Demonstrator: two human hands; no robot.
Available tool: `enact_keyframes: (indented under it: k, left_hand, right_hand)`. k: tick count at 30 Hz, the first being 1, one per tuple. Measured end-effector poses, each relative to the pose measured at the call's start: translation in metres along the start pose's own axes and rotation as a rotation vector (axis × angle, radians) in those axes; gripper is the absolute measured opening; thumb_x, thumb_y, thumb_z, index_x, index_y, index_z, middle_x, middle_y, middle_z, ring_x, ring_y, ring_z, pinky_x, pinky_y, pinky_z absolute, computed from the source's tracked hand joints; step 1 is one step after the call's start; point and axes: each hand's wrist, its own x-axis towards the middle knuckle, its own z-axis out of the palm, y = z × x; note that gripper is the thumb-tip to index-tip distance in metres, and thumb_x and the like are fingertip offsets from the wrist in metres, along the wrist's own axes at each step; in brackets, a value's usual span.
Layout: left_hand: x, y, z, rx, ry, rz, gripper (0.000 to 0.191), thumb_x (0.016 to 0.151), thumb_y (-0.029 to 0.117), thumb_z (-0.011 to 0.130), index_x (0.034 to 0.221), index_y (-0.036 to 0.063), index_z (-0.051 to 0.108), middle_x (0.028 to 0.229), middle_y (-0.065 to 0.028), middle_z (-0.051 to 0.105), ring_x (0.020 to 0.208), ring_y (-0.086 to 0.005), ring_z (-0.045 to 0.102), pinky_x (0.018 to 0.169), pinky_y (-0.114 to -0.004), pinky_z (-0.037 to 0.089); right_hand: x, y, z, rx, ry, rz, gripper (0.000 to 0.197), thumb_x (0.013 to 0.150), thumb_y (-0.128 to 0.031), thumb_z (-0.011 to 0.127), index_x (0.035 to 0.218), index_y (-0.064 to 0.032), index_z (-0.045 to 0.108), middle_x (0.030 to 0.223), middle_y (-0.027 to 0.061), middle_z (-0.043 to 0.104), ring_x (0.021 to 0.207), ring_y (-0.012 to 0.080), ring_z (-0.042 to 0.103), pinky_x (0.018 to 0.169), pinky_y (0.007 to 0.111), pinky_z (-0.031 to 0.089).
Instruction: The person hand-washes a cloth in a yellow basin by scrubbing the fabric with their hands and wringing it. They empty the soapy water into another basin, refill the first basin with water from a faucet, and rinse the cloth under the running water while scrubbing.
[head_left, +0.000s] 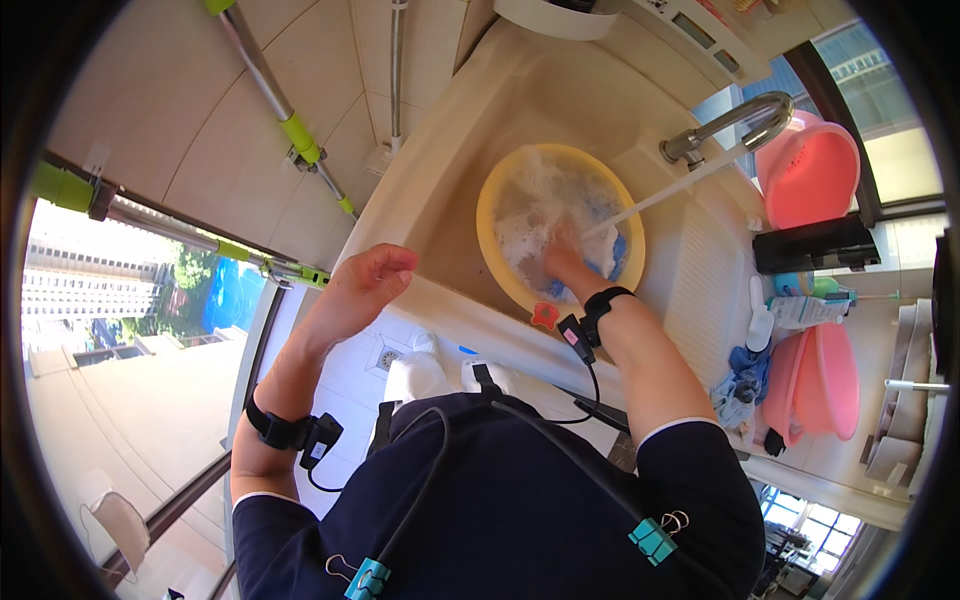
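My right hand (562, 244) reaches down into a yellow plastic basin (487, 217) of sudsy water. Foam and splashing cover its fingers, so whether they grip anything is hidden. Blue and white fabric (618, 255) shows through the suds beside that hand. From a curved metal faucet (765, 124), a stream of water (675, 187) pours into the basin close to my wrist. My left hand (373, 279) hovers over the near left rim of the sink (420, 304), holding nothing, its fingers loosely bent and the thumb apart.
A ribbed washboard slope (705, 277) forms the sink's right side. Beyond it sit pink basins (810, 180), a black box (817, 246), a tube (806, 311), a white brush (759, 319) and crumpled blue cloth (742, 382). A red flower-shaped piece (545, 315) lies at the basin's near edge.
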Motion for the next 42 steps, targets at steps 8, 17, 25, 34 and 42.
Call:
enact_keyframes:
  k: [8,17,25,34,42]
  left_hand:
    - [0.058,0.024,0.035,0.298,-0.221,0.265,0.037,0.079,0.017,0.058,0.111,0.0005,0.051,0.097,-0.0137,0.058,0.089,-0.0222,0.057,0.079,-0.03,0.045]
    - [0.14,0.077,0.17,0.541,-0.346,0.773,0.084,0.06,0.013,0.071,0.131,0.0058,0.027,0.111,-0.0178,0.054,0.099,-0.0328,0.054,0.088,-0.036,0.041]
    - [0.155,0.147,0.207,0.129,-0.556,0.4,0.073,0.058,0.004,0.067,0.124,0.0043,0.037,0.102,-0.011,0.056,0.092,-0.0192,0.055,0.082,-0.03,0.044]
    - [0.127,0.212,0.186,-0.051,-0.393,0.455,0.073,0.059,-0.008,0.061,0.127,0.0049,0.036,0.096,-0.0101,0.057,0.086,-0.0169,0.057,0.079,-0.027,0.044]
    - [0.113,0.179,0.154,0.106,-0.228,0.417,0.074,0.062,-0.007,0.059,0.13,0.0045,0.034,0.1,-0.0097,0.057,0.094,-0.0172,0.055,0.087,-0.027,0.04]
  right_hand:
    - [-0.033,0.033,-0.086,0.649,-0.024,-0.163,0.067,0.069,-0.013,0.063,0.129,-0.0084,0.032,0.108,0.0222,0.054,0.102,0.0351,0.051,0.084,0.039,0.042]
    - [-0.127,0.068,-0.224,0.833,0.291,-0.256,0.054,0.064,-0.001,0.061,0.113,-0.0061,0.038,0.1,0.0193,0.057,0.097,0.038,0.052,0.08,0.041,0.043]
    - [-0.133,0.12,-0.2,1.621,0.443,-0.329,0.07,0.066,0.001,0.067,0.125,-0.0051,0.03,0.116,0.0129,0.049,0.107,0.0205,0.048,0.089,0.032,0.04]
    - [-0.093,0.094,-0.121,1.559,0.042,-0.221,0.076,0.063,-0.015,0.076,0.127,-0.0075,0.037,0.118,0.0081,0.05,0.113,0.0189,0.044,0.093,0.031,0.036]
    - [-0.053,0.137,-0.101,2.36,-0.234,0.166,0.029,0.083,-0.017,0.051,0.109,-0.0053,0.053,0.108,0.009,0.058,0.098,0.02,0.056,0.087,0.037,0.044]
